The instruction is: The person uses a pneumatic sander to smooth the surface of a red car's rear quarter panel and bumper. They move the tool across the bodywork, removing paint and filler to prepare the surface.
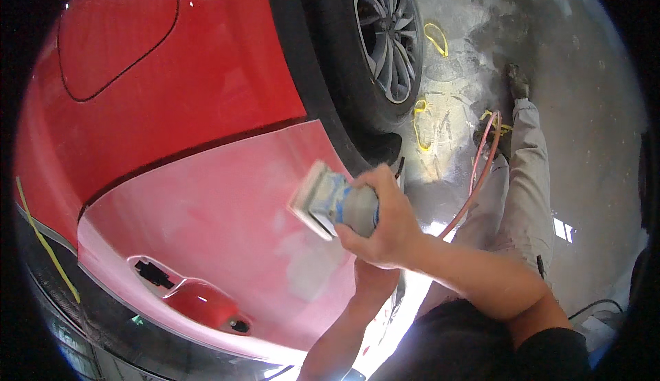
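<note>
My right hand (388, 219) is wrapped round the grey-blue body of a power sander (359, 210), just beside the wheel arch. The sander's flat pad faces the sanded, dull pink bumper (227, 209) of a red car; whether it touches the surface cannot be told. A pale grey patch (313, 274) shows on the bumper just below the pad. My left hand (377, 279) is below the right one, partly covered by it, and its fingers are hidden. Lower on the bumper is a recess (199, 302) with openings, its inside still glossy red.
A black tyre with a grey alloy wheel (392, 30) stands beyond the bumper. Yellow loops (421, 126) and pale dust lie on the floor near it. A reddish hose (485, 168) runs beside my outstretched leg (529, 147). Yellow tape (48, 243) hangs at the far left.
</note>
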`<state>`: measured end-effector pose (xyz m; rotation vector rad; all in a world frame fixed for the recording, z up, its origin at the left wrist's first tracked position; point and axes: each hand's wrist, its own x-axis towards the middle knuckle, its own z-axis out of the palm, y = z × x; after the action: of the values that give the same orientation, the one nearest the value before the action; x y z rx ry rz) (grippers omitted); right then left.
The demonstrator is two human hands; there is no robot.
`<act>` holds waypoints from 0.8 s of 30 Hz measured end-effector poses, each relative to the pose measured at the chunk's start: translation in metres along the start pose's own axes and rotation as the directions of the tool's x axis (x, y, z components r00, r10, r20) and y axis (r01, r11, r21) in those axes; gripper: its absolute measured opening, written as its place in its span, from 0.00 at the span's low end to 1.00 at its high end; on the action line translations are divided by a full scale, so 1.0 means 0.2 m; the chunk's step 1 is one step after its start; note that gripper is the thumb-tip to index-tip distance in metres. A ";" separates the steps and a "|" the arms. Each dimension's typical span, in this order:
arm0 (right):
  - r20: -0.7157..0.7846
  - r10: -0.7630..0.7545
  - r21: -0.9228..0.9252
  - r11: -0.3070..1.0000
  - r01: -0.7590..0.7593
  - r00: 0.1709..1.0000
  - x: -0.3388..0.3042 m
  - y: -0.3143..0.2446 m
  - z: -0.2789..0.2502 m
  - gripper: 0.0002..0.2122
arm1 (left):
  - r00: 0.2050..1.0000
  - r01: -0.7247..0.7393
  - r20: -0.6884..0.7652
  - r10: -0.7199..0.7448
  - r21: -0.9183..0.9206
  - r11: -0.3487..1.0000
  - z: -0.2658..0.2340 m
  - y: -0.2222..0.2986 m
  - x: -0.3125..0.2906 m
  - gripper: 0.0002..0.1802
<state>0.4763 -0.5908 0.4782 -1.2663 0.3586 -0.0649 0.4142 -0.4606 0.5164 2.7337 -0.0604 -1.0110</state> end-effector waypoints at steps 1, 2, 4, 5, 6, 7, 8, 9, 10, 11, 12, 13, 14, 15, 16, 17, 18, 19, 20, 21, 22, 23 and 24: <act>0.014 0.011 0.011 1.000 -0.012 1.000 -0.05 0.05 0.01 0.28 | 1.000 -0.008 0.006 0.008 -0.041 0.999 0.05 -0.05 -0.01 0.32; 0.029 0.025 0.020 0.999 -0.026 0.999 -0.11 0.10 0.02 0.28 | 1.000 -0.013 0.014 0.015 -0.084 0.996 0.11 -0.11 -0.03 0.33; 0.023 0.002 0.047 0.999 -0.003 1.000 -0.22 0.23 0.05 0.29 | 0.998 -0.062 0.002 0.063 -0.150 0.987 0.23 -0.21 -0.07 0.35; 0.038 -0.002 0.037 0.999 0.001 0.999 -0.26 0.29 0.06 0.29 | 1.000 -0.023 0.014 0.026 -0.190 0.982 0.28 -0.25 -0.09 0.35; 0.053 -0.005 0.029 1.000 0.004 0.999 -0.31 0.35 0.07 0.30 | 1.000 0.017 0.029 -0.011 -0.228 0.973 0.33 -0.27 -0.10 0.35; 0.068 -0.012 0.021 1.000 0.010 0.998 -0.35 0.40 0.08 0.31 | 0.999 0.016 0.037 -0.010 -0.171 0.985 0.39 -0.34 -0.12 0.35; 0.071 0.000 0.031 1.000 -0.002 0.997 -0.41 0.46 0.09 0.31 | 0.999 0.014 0.043 -0.009 -0.113 0.993 0.45 -0.39 -0.14 0.35; 0.074 0.012 0.042 0.999 -0.015 0.997 -0.46 0.52 0.11 0.31 | 0.998 -0.030 0.052 0.028 0.041 0.999 0.52 -0.50 -0.19 0.35; 0.074 0.022 0.049 0.998 -0.026 0.997 -0.48 0.55 0.11 0.31 | 0.997 -0.051 0.054 0.046 0.090 0.995 0.53 -0.51 -0.19 0.36; 0.057 0.022 0.057 0.998 -0.025 0.998 -0.50 0.58 0.12 0.31 | 0.996 -0.070 0.055 0.063 0.138 0.988 0.54 -0.52 -0.19 0.36; 0.040 0.021 0.064 0.998 -0.024 0.999 -0.51 0.61 0.14 0.30 | 0.997 -0.061 0.042 0.057 0.085 0.995 0.55 -0.53 -0.18 0.36; 0.023 0.020 0.070 0.997 -0.021 1.000 -0.53 0.63 0.15 0.30 | 0.998 -0.052 0.029 0.051 0.031 0.998 0.56 -0.54 -0.17 0.36; 0.034 0.006 0.075 0.997 -0.009 0.999 -0.55 0.65 0.15 0.30 | 0.998 -0.058 0.026 0.057 0.035 0.998 0.56 -0.55 -0.17 0.36; 0.055 -0.015 0.083 0.996 0.011 0.998 -0.51 0.63 0.13 0.29 | 0.998 -0.061 0.012 0.060 0.039 0.997 0.56 -0.55 -0.16 0.37; 0.066 -0.032 0.085 0.996 0.027 0.997 -0.46 0.59 0.11 0.29 | 0.997 -0.071 0.007 0.070 0.041 0.997 0.54 -0.53 -0.14 0.37; 0.055 -0.070 0.065 0.996 0.066 0.996 -0.40 0.54 0.10 0.29 | 0.995 -0.097 -0.017 0.097 0.040 0.994 0.50 -0.49 -0.11 0.37; 0.041 -0.105 0.037 0.994 0.104 0.994 -0.33 0.48 0.08 0.30 | 0.991 -0.128 -0.035 0.130 0.036 0.991 0.44 -0.40 -0.05 0.37; 0.036 -0.144 0.011 0.989 0.144 0.989 -0.24 0.43 0.06 0.30 | 0.986 -0.156 -0.060 0.158 0.031 0.987 0.39 -0.33 0.02 0.37; 0.039 -0.176 0.010 0.984 0.176 0.984 -0.17 0.35 0.04 0.30 | 0.988 -0.141 -0.081 0.131 -0.139 0.980 0.34 -0.28 0.03 0.37; 0.034 -0.211 -0.009 0.977 0.211 0.977 -0.11 0.29 0.02 0.31 | 0.989 -0.137 -0.081 0.125 -0.169 0.976 0.31 -0.24 0.06 0.37; 0.029 -0.248 -0.027 0.968 0.249 0.968 -0.07 0.26 0.02 0.31 | 0.989 -0.136 -0.082 0.122 -0.199 0.970 0.28 -0.19 0.09 0.36; -0.012 -0.247 -0.088 0.965 0.245 0.969 -0.05 0.27 0.02 0.31 | 0.988 -0.145 -0.084 0.129 -0.229 0.963 0.26 -0.17 0.13 0.36; -0.049 -0.251 -0.148 0.959 0.241 0.967 -0.06 0.30 0.01 0.30 | 0.991 -0.126 0.025 0.134 -0.205 0.971 0.27 -0.20 0.17 0.30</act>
<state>0.4572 -0.5674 0.4242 -1.4472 0.2646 -0.2997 0.4037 -0.4360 0.4458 2.4910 -0.1333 -0.9757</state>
